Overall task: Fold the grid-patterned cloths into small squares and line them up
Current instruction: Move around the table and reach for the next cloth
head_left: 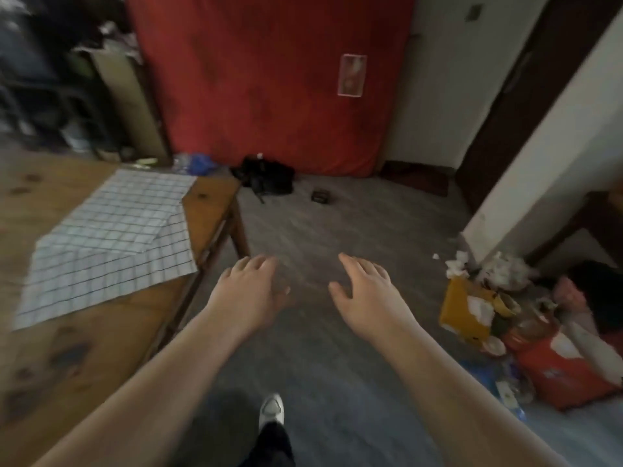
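The left hand (249,288) and right hand (367,291) hung over the floor (320,214) beside the wooden counter (101,335), each grip slack, open and empty, seemingly readied to reach. Beyond them, leftward, the grid-patterned cloth (111,244) lay on that counter, partly folded over, not yet a small square.

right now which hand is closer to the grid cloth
The left hand, just off the table edge by the grid cloth; the right hand is farther out.

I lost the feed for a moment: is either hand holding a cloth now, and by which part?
Nothing is held. The left hand and right hand hang open over the floor, apart from the grid-patterned cloth lying on the wooden table.
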{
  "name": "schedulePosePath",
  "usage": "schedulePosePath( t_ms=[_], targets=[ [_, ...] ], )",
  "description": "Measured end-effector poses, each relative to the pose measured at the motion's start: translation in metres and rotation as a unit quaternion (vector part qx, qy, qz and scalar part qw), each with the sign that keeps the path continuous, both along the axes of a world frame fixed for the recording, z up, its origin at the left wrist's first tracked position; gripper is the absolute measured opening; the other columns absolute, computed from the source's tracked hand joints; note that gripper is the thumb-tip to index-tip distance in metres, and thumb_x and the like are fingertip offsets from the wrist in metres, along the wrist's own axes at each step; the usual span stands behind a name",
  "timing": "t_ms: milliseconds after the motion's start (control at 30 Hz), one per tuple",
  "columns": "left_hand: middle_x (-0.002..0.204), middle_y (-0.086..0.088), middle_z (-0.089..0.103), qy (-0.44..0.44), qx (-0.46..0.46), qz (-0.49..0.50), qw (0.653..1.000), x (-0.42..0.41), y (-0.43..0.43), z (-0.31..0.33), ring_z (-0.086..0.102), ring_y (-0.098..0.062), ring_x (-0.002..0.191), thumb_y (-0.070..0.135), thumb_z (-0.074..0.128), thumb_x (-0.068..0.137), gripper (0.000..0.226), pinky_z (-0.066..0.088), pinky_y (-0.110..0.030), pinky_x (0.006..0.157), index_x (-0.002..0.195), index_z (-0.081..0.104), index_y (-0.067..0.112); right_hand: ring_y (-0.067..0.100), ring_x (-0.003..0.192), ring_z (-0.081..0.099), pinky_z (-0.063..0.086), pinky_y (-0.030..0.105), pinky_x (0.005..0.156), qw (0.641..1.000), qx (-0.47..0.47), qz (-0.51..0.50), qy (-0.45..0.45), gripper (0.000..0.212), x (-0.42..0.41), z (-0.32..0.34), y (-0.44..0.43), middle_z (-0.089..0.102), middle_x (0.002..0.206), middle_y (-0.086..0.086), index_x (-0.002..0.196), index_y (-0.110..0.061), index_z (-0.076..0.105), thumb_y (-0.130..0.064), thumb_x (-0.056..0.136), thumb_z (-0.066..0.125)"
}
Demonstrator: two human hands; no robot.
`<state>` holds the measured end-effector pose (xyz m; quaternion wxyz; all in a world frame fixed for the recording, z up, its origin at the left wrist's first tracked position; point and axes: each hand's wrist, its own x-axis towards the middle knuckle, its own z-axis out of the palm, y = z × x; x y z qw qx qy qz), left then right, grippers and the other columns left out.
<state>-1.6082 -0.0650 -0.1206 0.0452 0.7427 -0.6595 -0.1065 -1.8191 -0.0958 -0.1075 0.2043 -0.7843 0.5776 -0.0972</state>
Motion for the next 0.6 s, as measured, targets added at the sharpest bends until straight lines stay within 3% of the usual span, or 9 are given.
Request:
schedulePosePath(
  t_ms=[200,600],
  targets=[
    [0.157,0.003,0.039,0.054,0.013,0.109,0.993,0.093,-0.036,-0.016,0.031,-0.024,0.148,0.052,0.046,0.100,0.057,0.031,-0.048,0.118,0.151,0.034,0.029,0.018,0.153,0.018,0.028,0.045,0.122,0.994,0.022,0.109,0.016,0.066,0.107,-0.012,-0.086,0.027,0.164,-0.007,0.158,-0.030,0.022,-0.052,0.101,0.046],
    [0.160,0.002,0.037,0.094,0.045,0.298,0.949,0.307,-0.092,-0.073,0.031,-0.022,0.149,0.049,0.048,0.101,0.064,0.033,-0.046,0.120,0.156,0.028,0.025,0.018,0.148,0.025,0.029,0.042,0.120,0.957,0.043,0.284,0.029,0.061,0.352,-0.054,-0.220,0.035,0.159,-0.004,0.156,-0.025,0.029,-0.047,0.102,0.046]
  ],
)
